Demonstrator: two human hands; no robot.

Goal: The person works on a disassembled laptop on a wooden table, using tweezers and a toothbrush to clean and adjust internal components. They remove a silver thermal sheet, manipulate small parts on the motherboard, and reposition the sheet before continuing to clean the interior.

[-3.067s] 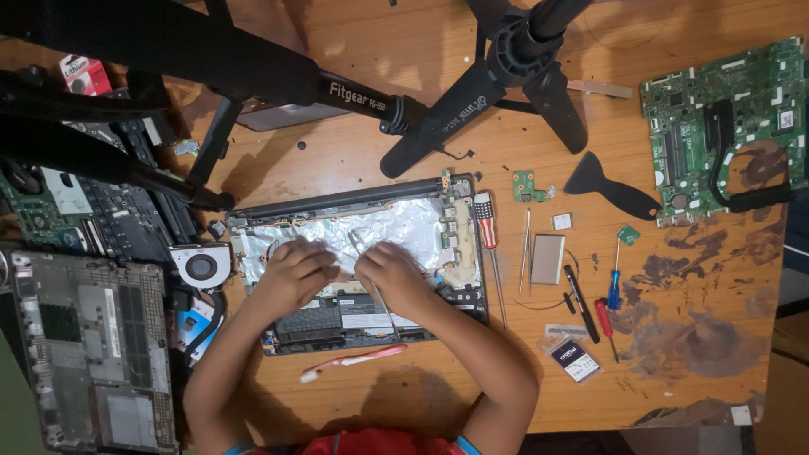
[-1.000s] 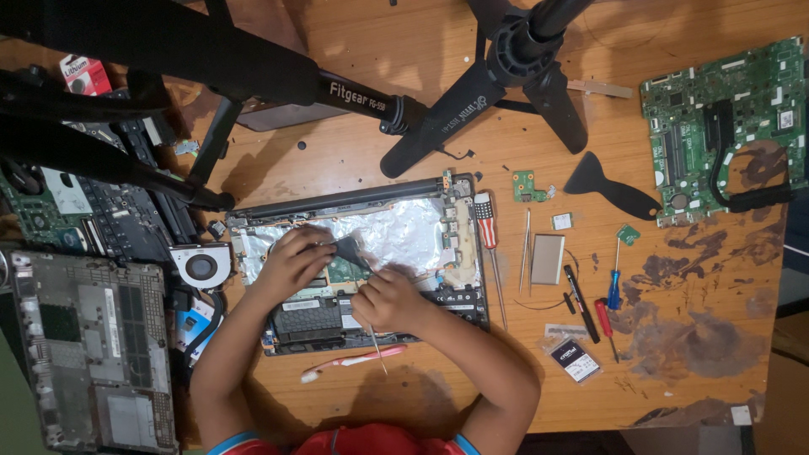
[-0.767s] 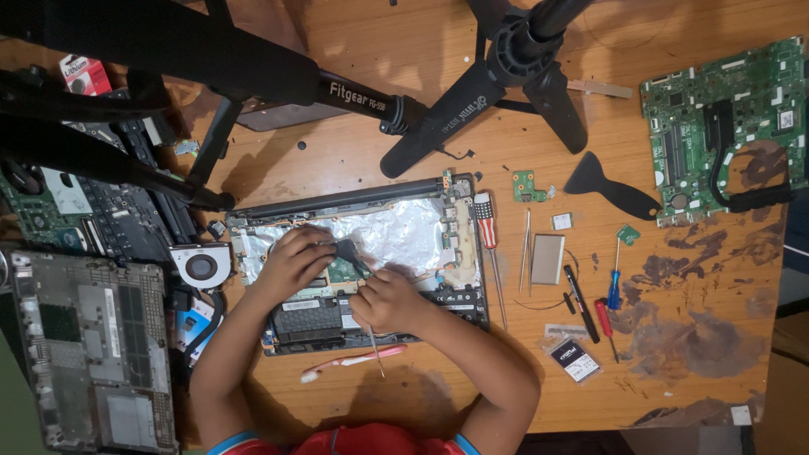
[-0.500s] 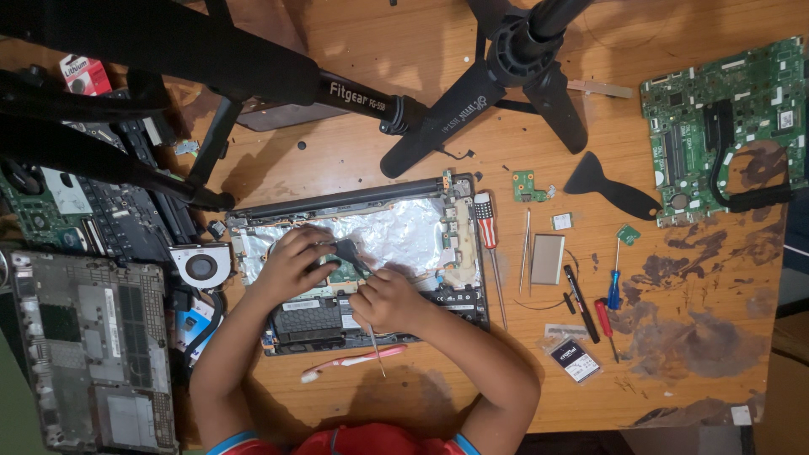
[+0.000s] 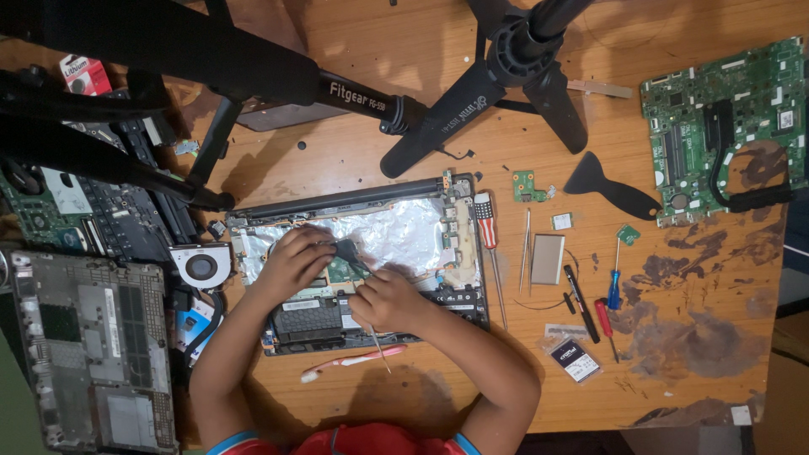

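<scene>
Tool (image 5: 377,345) in right hand (image 5: 389,301) points down-right.

Left hand (image 5: 291,263) covers part of opened laptop base (image 5: 358,261); what fingertips pinch at small dark part (image 5: 345,249) too small to tell. Right hand (image 5: 389,301) hides upper shaft and tip of thin tool (image 5: 378,347); grip closed around it, tool kind unclear. Foil sheet (image 5: 413,234) conceals parts beneath. Tripod legs (image 5: 168,50) block table's upper left. Grey bottom cover (image 5: 93,354) cut by lower edge. Green motherboard (image 5: 716,109) cut by right edge. Person's torso cropped at bottom.
</scene>
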